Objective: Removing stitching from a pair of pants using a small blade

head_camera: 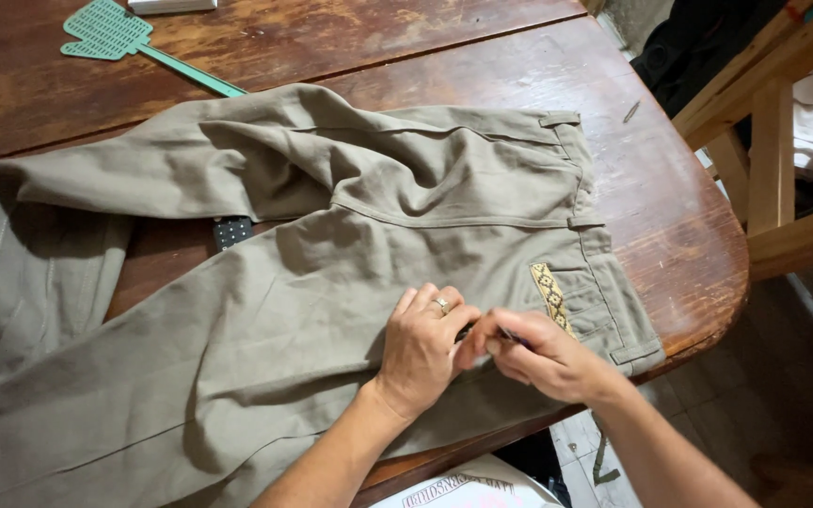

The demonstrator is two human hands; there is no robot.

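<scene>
A pair of olive-khaki trousers (331, 254) lies spread across a worn wooden table (670, 198), waistband to the right, legs running off to the left. A patterned yellow and black strip (550, 294) trims the pocket near the waistband. My left hand (422, 348), with a ring on one finger, presses flat on the cloth just left of that pocket. My right hand (538, 356) is beside it with fingers pinched on something small and dark against the fabric; what it is I cannot tell. The two hands touch at the fingertips.
A green fly swatter (115, 36) lies at the table's far left. A small dark object (232, 230) shows between the trouser legs. A wooden frame (783, 141) stands to the right. A printed white bag (468, 489) sits below the near edge.
</scene>
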